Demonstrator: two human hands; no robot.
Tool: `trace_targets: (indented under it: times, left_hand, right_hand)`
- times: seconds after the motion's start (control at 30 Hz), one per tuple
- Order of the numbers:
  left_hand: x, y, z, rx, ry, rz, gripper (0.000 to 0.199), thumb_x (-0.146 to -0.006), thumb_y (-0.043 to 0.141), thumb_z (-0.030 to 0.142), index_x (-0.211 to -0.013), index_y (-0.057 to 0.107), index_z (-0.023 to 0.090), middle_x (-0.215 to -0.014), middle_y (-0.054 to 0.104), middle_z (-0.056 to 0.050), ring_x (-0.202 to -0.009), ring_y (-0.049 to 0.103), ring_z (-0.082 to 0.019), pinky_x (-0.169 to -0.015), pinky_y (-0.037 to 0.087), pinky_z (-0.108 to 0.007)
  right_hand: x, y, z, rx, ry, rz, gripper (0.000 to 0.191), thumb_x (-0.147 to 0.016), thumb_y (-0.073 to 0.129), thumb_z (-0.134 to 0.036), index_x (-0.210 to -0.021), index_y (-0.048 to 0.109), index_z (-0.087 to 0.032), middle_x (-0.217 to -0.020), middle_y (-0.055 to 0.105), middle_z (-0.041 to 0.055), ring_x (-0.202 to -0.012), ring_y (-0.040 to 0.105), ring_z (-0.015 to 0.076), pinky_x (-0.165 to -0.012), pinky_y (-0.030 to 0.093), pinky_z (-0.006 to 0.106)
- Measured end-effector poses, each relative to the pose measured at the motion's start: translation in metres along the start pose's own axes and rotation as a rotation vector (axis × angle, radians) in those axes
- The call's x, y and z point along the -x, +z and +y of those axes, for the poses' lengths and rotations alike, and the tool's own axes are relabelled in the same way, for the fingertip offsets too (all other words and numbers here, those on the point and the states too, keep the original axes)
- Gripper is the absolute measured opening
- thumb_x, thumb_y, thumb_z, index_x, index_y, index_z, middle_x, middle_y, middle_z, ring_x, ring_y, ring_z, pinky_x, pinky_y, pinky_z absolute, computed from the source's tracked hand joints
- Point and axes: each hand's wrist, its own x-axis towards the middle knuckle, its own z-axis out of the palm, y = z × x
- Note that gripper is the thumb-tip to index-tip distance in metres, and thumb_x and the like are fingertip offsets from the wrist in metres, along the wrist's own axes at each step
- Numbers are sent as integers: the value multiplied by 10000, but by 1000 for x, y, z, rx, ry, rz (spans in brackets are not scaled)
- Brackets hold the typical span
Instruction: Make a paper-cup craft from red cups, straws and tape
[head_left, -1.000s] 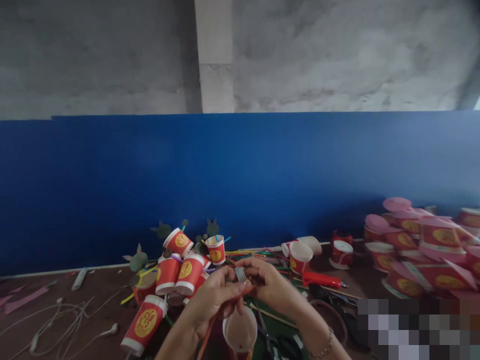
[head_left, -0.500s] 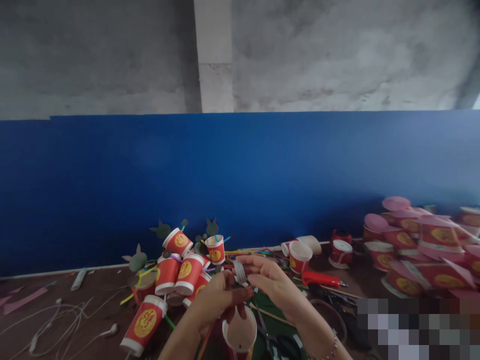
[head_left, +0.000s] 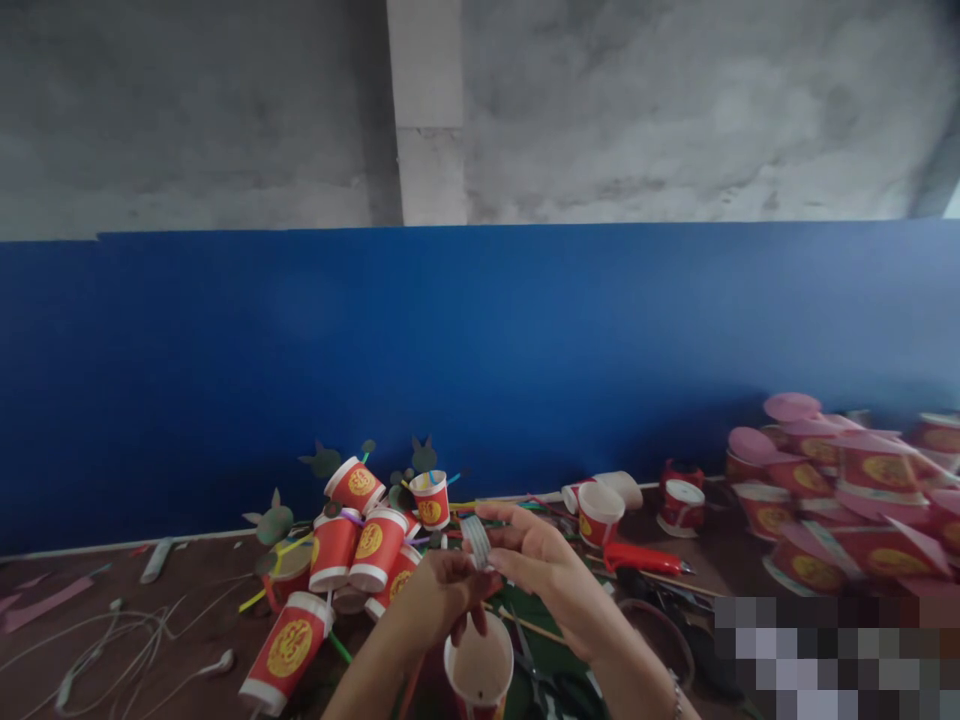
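Near the bottom centre, my left hand (head_left: 444, 592) and my right hand (head_left: 534, 552) meet around a small whitish, striped piece (head_left: 477, 541). The thumb and fingers of my right hand pinch it from the right. The fingertips of my left hand touch its lower end from below left. Just under both hands stands an upright paper cup (head_left: 480, 664), its open mouth facing me. Scissors (head_left: 534, 672) lie right of this cup, on a dark green surface.
Red cups (head_left: 381, 548) with straws and grey animal cutouts are heaped at left. White earphones (head_left: 217, 662) lie farther left. A red-handled tool (head_left: 646, 557) and a white-rimmed cup (head_left: 600, 512) are at right, before piled pink-and-red cups (head_left: 877, 480). A blue wall panel (head_left: 480, 350) stands behind.
The striped piece and both hands have shifted slightly up and left. My left hand's fingers have moved lower along the piece, showing more of it. The things around look unchanged.
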Motion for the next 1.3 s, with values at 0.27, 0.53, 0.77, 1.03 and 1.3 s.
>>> trace_targets:
  times: [0.27,0.53,0.77,1.03,1.3]
  left_hand:
    - [-7,-2,-10,9,108,105,461,-657,634,607,-637,507,165,-455,539,-17,-321,331,-70,-352,197,-211]
    - [-4,-5,-2,-157,95,283,123,-707,521,260,-666,575,158,-530,592,-20,-446,433,-108,-457,261,-220]
    - [-3,-14,1,38,65,68,303,-700,537,372,-880,573,131,-627,541,20,-423,275,-44,-441,173,-203]
    - [2,-17,11,225,-13,94,458,-608,614,379,-966,496,118,-573,551,26,-409,298,-35,-415,157,-186]
    - [1,-20,11,311,-20,94,600,-554,738,532,-923,518,114,-549,560,15,-379,337,-27,-388,159,-173]
  right_hand:
    - [1,5,6,31,-38,76,491,-725,724,-414,-1109,558,-158,-808,671,33,-738,625,132,-684,499,256]
    - [7,12,8,151,-120,124,429,-794,648,-444,-1090,547,-150,-705,645,8,-618,568,88,-582,433,206]
    - [12,3,-5,278,-79,60,322,-838,594,-373,-1073,555,-156,-830,655,32,-753,587,107,-667,439,218]
    - [13,-7,-9,561,-20,46,259,-815,549,-224,-1064,599,-178,-797,635,6,-658,494,89,-586,354,217]
    - [10,-21,2,700,16,63,334,-735,584,-195,-1068,598,-187,-799,615,-7,-680,499,100,-621,378,226]
